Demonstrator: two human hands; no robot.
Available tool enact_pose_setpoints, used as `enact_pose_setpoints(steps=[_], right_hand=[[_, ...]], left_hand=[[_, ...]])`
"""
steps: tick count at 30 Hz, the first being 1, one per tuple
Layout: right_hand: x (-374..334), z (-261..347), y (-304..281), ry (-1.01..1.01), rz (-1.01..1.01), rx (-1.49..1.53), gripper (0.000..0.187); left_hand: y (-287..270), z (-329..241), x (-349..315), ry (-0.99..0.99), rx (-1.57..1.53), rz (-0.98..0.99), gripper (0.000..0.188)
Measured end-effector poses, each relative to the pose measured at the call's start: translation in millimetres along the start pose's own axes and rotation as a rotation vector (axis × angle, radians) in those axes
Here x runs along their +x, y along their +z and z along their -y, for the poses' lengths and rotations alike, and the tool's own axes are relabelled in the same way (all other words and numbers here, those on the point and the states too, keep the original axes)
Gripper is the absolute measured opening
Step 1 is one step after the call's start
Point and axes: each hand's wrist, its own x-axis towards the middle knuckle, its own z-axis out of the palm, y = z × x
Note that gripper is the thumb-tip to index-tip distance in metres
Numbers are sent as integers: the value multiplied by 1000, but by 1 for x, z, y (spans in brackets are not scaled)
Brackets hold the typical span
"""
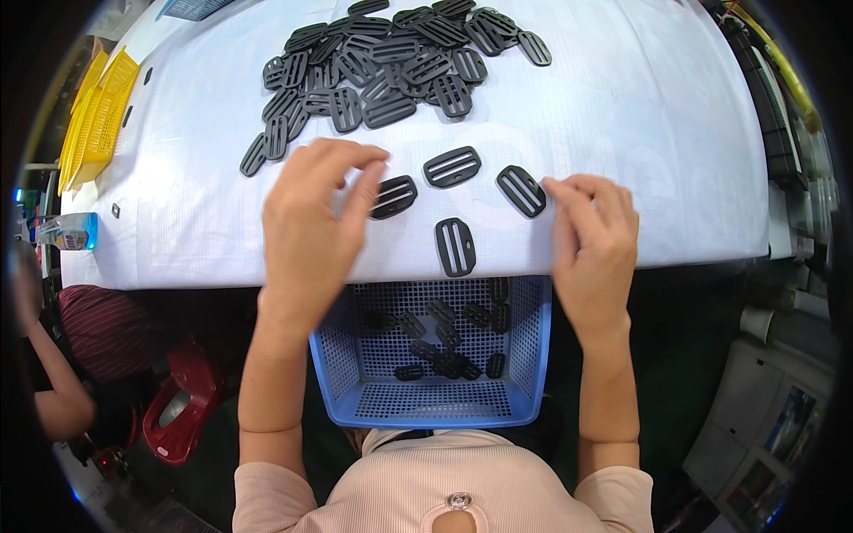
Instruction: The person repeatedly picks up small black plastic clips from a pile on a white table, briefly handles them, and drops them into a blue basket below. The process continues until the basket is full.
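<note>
My left hand [317,218] hovers over the white table, its thumb and forefinger apart. Just right of its thumb lies a black plastic strap buckle [394,197] with slots, partly hidden by the hand. My right hand [597,229] is loosely curled, thumb and forefinger apart, with its forefinger tip beside another black buckle [509,184]. Nothing shows in either hand. Between the hands rest two more buckles, one farther off [434,167] and one close to the table's near edge [442,247]. Beyond them spreads a pile of similar buckles [388,53].
A blue plastic basket [435,411] sits below the near edge of the table [666,133], with several buckles inside. Yellow baskets [102,120] and a bottle of blue liquid [71,232] stand at the left. A red stool [185,404] and another person's arm [58,391] are at lower left.
</note>
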Motion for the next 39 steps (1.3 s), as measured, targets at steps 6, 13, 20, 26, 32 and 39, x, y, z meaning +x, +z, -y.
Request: enact_pose_setpoints(steps=[6, 13, 20, 26, 32, 39], right_hand=[[-20, 17, 1, 2, 28, -54, 37], [-20, 17, 4, -73, 114, -237, 50], [-2, 23, 10, -83, 150, -311, 49], [-16, 16, 1, -58, 153, -54, 39], [-3, 5, 5, 32, 197, 147, 46], [15, 20, 32, -134, 378, 80, 87]], left_hand=[[34, -42, -26, 258, 148, 69, 39], [52, -45, -10, 303, 160, 206, 40], [53, -44, -9, 332, 182, 185, 36], [48, -40, -11, 269, 190, 228, 38], [-5, 9, -7, 50, -122, -187, 23], [-47, 64, -38, -231, -93, -328, 22]])
